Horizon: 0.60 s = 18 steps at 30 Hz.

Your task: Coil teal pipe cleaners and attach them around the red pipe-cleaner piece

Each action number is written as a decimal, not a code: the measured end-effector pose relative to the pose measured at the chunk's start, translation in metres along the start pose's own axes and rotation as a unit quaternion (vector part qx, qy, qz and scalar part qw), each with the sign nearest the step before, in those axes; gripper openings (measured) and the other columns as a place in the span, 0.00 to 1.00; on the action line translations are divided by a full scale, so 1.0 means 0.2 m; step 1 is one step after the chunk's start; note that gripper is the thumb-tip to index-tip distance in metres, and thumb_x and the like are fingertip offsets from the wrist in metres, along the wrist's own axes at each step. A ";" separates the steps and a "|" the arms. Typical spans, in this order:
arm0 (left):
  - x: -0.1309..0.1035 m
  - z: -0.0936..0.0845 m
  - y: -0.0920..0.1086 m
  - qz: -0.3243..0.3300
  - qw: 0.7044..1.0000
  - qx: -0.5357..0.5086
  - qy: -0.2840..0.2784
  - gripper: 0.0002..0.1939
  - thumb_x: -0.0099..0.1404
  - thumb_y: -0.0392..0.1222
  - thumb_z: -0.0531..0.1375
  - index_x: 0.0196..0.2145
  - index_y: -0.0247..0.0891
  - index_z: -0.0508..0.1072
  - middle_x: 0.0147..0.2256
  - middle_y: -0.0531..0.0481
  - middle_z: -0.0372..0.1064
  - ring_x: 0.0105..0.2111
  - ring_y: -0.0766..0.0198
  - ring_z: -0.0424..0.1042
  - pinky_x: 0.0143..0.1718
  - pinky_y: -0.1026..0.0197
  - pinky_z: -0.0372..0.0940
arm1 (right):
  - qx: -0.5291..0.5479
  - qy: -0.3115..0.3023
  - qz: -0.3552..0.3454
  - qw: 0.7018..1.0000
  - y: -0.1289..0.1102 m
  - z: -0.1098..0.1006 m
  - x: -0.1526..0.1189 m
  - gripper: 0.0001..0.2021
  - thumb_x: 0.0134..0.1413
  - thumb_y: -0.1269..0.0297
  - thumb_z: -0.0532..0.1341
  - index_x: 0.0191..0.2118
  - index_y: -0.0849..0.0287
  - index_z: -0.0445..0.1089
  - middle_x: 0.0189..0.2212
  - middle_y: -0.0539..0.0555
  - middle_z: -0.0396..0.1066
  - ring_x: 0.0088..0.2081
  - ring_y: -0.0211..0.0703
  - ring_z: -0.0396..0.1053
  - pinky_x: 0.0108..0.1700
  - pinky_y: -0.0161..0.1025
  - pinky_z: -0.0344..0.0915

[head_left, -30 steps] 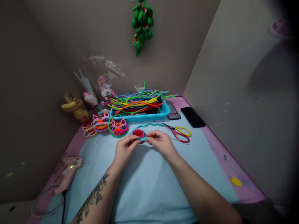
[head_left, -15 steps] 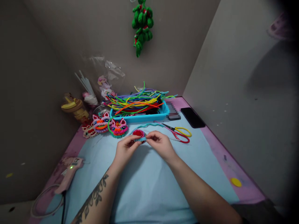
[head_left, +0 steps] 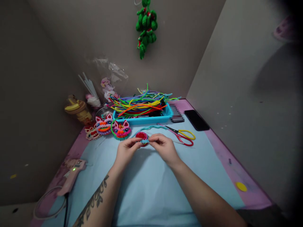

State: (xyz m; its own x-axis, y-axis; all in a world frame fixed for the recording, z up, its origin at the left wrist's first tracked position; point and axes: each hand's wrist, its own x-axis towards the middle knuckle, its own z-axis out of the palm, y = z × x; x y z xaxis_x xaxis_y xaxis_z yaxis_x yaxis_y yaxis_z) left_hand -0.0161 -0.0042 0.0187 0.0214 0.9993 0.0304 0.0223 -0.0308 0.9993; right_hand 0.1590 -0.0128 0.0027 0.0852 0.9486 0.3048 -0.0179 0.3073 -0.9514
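Between my hands is a small round pipe-cleaner piece [head_left: 141, 136], red inside with a light blue, crinkled edge toward me. My left hand [head_left: 127, 149] pinches its left side between thumb and fingers. From the right, my right hand [head_left: 163, 146] pinches the blue edge with thumb and forefinger. Light blue pipe cleaners [head_left: 151, 127] lie just behind the piece. Scissors [head_left: 182, 135] with one yellow and one red handle rest to the right of my right hand. Left of the piece sits a finished pink and teal animal head [head_left: 121, 130] of pipe cleaners.
A blue tray [head_left: 146, 120] heaped with colourful pipe cleaners [head_left: 139, 104] stands at the back. More animal heads [head_left: 103, 124] are left of it. A pink glue gun [head_left: 73, 178] with its cord lies at the left edge. A black phone [head_left: 196, 120] and yellow disc [head_left: 240, 186] lie right.
The round piece is tilted a little, showing more of its red inside and lower edge. Both hands keep their pinch on it. The whole view has shifted slightly.
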 end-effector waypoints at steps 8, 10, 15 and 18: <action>0.02 -0.03 -0.04 -0.033 0.999 -0.019 0.007 0.14 0.46 0.45 0.70 0.31 0.35 0.80 0.25 0.46 0.77 0.24 0.62 0.73 0.29 0.62 0.68 | -0.008 0.013 -0.012 1.000 0.01 -0.01 0.01 0.02 0.46 0.65 0.65 0.28 0.56 0.75 0.31 0.54 0.73 0.37 0.43 0.71 0.42 0.43 0.68; 0.02 -0.03 -0.04 -0.023 0.999 -0.018 0.014 0.13 0.46 0.44 0.70 0.30 0.36 0.80 0.26 0.46 0.77 0.24 0.62 0.73 0.30 0.62 0.69 | 0.015 0.008 0.011 1.000 0.02 -0.01 0.01 0.05 0.44 0.64 0.66 0.31 0.56 0.76 0.33 0.54 0.73 0.38 0.44 0.71 0.43 0.42 0.68; 0.02 -0.03 -0.04 0.015 1.000 -0.010 0.020 0.12 0.47 0.42 0.69 0.31 0.37 0.80 0.31 0.45 0.78 0.31 0.59 0.75 0.35 0.59 0.70 | 0.079 0.004 0.121 0.990 0.02 -0.01 0.02 0.13 0.40 0.59 0.68 0.35 0.57 0.75 0.32 0.53 0.75 0.33 0.43 0.72 0.39 0.42 0.70; 0.02 -0.04 -0.04 0.027 0.999 0.005 0.018 0.11 0.48 0.41 0.69 0.31 0.38 0.80 0.32 0.45 0.78 0.32 0.59 0.75 0.36 0.60 0.69 | 0.070 0.012 0.143 0.987 0.03 -0.02 0.03 0.11 0.39 0.61 0.69 0.32 0.58 0.75 0.26 0.51 0.74 0.28 0.41 0.71 0.35 0.40 0.69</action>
State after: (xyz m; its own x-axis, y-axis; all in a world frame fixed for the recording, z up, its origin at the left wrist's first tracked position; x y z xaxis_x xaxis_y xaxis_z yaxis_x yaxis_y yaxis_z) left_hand -0.0241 0.0003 0.0115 -0.0134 0.9962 0.0862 0.0320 -0.0857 0.9958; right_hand 0.1627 -0.0061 -0.0017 0.0802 0.9966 0.0214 -0.1814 0.0356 -0.9828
